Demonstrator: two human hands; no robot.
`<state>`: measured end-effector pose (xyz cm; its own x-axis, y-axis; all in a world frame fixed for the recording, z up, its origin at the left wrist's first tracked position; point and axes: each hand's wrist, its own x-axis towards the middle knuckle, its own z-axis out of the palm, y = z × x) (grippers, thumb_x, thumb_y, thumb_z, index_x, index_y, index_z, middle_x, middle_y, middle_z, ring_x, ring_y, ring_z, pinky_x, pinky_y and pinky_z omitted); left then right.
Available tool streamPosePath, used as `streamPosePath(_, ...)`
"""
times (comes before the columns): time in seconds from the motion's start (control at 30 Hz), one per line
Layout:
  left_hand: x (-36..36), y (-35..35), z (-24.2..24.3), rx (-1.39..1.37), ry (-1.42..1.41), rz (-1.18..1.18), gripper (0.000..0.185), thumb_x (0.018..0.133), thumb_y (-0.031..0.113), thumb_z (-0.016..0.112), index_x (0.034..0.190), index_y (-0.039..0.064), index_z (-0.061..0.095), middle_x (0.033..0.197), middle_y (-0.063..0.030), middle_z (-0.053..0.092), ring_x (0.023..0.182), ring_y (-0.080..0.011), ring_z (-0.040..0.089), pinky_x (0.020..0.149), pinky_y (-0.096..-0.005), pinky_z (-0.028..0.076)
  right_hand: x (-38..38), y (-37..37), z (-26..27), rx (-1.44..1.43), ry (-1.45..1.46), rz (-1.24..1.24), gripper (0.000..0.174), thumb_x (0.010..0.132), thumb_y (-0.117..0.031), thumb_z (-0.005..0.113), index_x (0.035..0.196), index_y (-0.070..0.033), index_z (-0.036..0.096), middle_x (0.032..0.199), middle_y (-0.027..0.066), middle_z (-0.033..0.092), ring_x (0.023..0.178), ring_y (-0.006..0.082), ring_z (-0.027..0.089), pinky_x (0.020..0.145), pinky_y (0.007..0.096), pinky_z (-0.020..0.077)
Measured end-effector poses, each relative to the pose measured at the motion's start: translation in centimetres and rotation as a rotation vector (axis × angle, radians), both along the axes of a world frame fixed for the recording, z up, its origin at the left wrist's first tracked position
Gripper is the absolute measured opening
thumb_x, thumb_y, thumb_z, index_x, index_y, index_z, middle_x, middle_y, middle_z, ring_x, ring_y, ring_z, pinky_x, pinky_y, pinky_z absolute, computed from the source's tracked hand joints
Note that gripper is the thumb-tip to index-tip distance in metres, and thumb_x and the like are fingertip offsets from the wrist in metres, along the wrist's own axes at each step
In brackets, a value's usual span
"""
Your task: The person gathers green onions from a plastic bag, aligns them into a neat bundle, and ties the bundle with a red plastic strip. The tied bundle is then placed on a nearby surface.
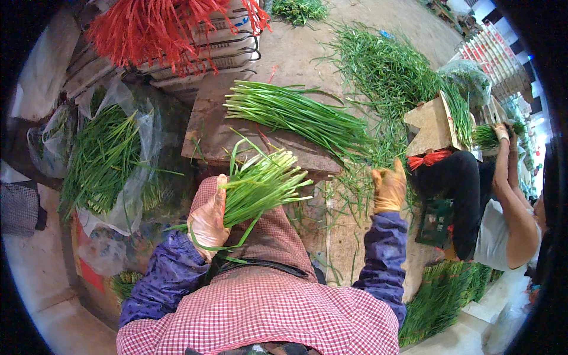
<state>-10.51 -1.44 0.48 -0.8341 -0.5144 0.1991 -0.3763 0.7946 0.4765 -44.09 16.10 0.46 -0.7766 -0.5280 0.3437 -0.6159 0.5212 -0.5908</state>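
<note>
My left hand (208,226), in a thin see-through glove, grips a bunch of garlic chives (262,182) over my lap. Their pale cut ends point up and to the right, and a few loose leaves hang over the wrist. My right hand (389,190), also gloved, is raised to the right with thumb and forefinger apart; nothing shows in it. Ahead of me is a low wooden board (208,128). A larger pile of garlic chives (293,115) lies across it, pale ends to the left, with a thin red tie partly under it.
Red plastic ties (151,31) hang over stacked crates at upper left. Plastic bags of chives (106,159) stand left. Loose green leaves (381,66) heap on the floor ahead. At right, another person (506,226) handles chives beside a wooden stand (426,122); bundled chives (443,297) lie lower right.
</note>
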Motion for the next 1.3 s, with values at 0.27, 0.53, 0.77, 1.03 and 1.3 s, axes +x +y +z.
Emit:
streamPosePath(0.27, -2.9, -0.2, 0.2, -0.123, -0.058, -0.008, 0.087, 0.076, 0.004, 0.065, 0.148, -0.002, 0.016, 0.101, -0.0197, 0.061, 0.078, -0.0331, 0.063, 0.063, -0.0377, 0.052, 11.3, -5.6, 0.9, 0.163, 0.266, 0.394, 0.075, 0.073, -0.052, 0.070, 0.127, -0.003, 0.053, 0.141, 0.0187, 0.044, 0.133, 0.0341, 0.037, 0.111, 0.0431, 0.0252)
streamPosePath(0.53, -2.1, -0.8, 0.9, -0.354, -0.172, 0.037, 0.067, 0.084, 0.001, 0.053, 0.145, -0.003, 0.026, 0.074, -0.0113, 0.059, 0.059, -0.0249, 0.060, 0.048, -0.0364, 0.047, 1.5, -2.3, 0.0, -0.120, 0.091, 0.081, 0.034, 0.091, -0.026, 0.059, 0.115, -0.001, 0.059, 0.118, 0.0130, 0.057, 0.094, 0.0206, 0.058, 0.073, 0.0301, 0.0513)
streamPosePath(0.77, -4.0, 0.0, -1.6, -0.455, -0.175, 0.004, 0.062, 0.085, 0.003, 0.052, 0.143, -0.001, 0.031, 0.074, -0.0073, 0.060, 0.055, -0.0206, 0.059, 0.045, -0.0345, 0.047, 7.9, -3.3, 0.2, 0.013, 0.191, 0.554, 0.056, 0.064, -0.048, 0.077, 0.091, 0.000, 0.064, 0.117, 0.0163, 0.060, 0.110, 0.0345, 0.055, 0.093, 0.0435, 0.0443)
streamPosePath(1.03, -2.1, 0.1, -4.7, -0.025, -0.027, -0.060, 0.086, 0.079, 0.010, 0.065, 0.150, 0.007, 0.016, 0.108, -0.0189, 0.062, 0.080, -0.0339, 0.065, 0.063, -0.0403, 0.052, 13.4, -4.3, -7.1, -0.188, -0.087, 0.771, 0.033, 0.059, -0.002, 0.072, 0.091, -0.007, 0.067, 0.119, 0.0175, 0.062, 0.109, 0.0371, 0.057, 0.092, 0.0423, 0.0458)
streamPosePath(1.3, 0.7, 0.2, -7.2, -0.014, -0.212, 0.053, 0.091, 0.068, 0.006, 0.069, 0.147, 0.010, 0.024, 0.082, -0.0156, 0.063, 0.076, -0.0365, 0.063, 0.065, -0.0462, 0.050, 7.8, 1.6, -8.4, -0.444, -1.056, 0.368, 0.029, 0.094, -0.025, 0.055, 0.110, 0.000, 0.059, 0.092, 0.0084, 0.066, 0.077, 0.0120, 0.060, 0.066, 0.0249, 0.0487)
